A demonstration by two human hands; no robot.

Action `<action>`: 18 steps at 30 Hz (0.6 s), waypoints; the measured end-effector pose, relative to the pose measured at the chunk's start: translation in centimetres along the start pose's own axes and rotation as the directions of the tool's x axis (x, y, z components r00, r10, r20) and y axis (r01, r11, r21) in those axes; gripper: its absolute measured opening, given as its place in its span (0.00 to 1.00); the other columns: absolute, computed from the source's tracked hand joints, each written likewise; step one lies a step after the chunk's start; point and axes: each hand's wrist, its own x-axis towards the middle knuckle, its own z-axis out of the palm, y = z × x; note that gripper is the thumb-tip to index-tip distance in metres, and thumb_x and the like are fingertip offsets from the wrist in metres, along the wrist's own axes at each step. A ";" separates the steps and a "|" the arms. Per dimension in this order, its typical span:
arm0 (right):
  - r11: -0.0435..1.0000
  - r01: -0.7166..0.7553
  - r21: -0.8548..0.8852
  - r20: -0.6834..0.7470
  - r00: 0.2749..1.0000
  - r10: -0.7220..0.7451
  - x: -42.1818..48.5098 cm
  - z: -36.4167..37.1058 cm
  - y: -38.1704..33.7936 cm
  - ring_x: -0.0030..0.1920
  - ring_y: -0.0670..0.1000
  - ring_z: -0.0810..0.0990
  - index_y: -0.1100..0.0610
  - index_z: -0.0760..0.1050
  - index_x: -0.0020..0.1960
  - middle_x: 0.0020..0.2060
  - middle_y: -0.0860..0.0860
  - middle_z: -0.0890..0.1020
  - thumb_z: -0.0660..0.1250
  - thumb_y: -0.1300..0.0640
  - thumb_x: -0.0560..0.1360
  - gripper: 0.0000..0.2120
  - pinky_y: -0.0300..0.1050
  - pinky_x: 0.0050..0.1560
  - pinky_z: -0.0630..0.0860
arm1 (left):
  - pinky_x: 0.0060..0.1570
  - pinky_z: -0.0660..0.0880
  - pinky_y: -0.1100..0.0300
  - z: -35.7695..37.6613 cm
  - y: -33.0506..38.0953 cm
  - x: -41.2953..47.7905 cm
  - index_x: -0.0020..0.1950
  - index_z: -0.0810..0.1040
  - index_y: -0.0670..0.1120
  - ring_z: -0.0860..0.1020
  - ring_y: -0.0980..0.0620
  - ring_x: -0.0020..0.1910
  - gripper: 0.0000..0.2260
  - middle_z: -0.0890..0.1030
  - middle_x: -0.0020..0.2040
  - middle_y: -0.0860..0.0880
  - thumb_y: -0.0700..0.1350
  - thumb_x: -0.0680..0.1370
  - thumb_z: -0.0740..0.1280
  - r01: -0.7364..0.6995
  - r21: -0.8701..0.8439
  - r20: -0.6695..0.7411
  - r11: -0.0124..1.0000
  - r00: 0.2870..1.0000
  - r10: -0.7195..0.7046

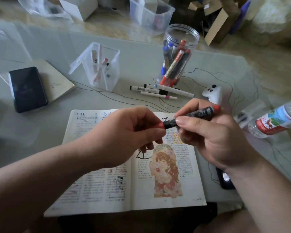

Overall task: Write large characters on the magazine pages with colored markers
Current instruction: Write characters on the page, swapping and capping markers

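A person held a black-barrelled, red-ended marker [196, 113] in both hands above an open printed magazine [107, 190], which lay flat on the pale grey counter [57, 101]. The left hand [124, 132] was curled round the marker's red cap [158, 125], pinching it between thumb and fingers. The right hand [213, 137] gripped the black barrel, whose far red end pointed up and to the right. Large hand-drawn characters in black and orange showed on the magazine's right page, above a colour illustration of a long-haired figure. Behind the magazine stood a clear round plastic jar [178, 56] full of red, blue and black markers, with loose white-bodied pens [158, 90] lying just in front of it. A clear square pen holder [101, 68] stood to the left, near a black phone [28, 89] resting on a cream notebook [60, 81].
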 end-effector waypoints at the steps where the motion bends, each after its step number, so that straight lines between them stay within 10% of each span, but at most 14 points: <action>1: 1.000 -0.007 -0.018 0.019 1.000 0.007 0.0 0.1 -0.1 0.29 0.54 0.70 0.57 0.82 0.41 0.29 0.59 0.77 0.72 0.62 0.70 0.02 0.44 0.30 0.62 | 0.37 0.76 0.57 -0.2 0.1 -0.1 0.47 0.82 0.48 0.79 0.52 0.33 0.08 0.85 0.37 0.48 0.51 0.72 0.71 0.001 -0.023 0.008 1.000 1.000 -0.001; 7: 0.998 -0.022 0.062 0.068 0.997 0.018 0.2 1.4 -0.3 0.29 0.56 0.77 0.61 0.84 0.44 0.32 0.62 0.81 0.78 0.62 0.66 0.08 0.41 0.26 0.72 | 0.32 0.70 0.62 -1.0 -0.5 -0.6 0.44 0.82 0.49 0.73 0.51 0.30 0.08 0.80 0.33 0.50 0.53 0.76 0.72 -0.017 -0.120 0.008 0.993 1.000 0.019; 18: 0.974 -0.068 0.216 0.016 0.998 0.066 0.1 3.3 0.8 0.26 0.53 0.74 0.59 0.83 0.40 0.29 0.59 0.78 0.75 0.59 0.68 0.03 0.40 0.25 0.70 | 0.34 0.75 0.63 -0.7 -1.1 -1.2 0.46 0.83 0.52 0.79 0.57 0.33 0.03 0.81 0.35 0.59 0.49 0.76 0.71 -0.252 0.357 -0.199 0.900 0.920 0.336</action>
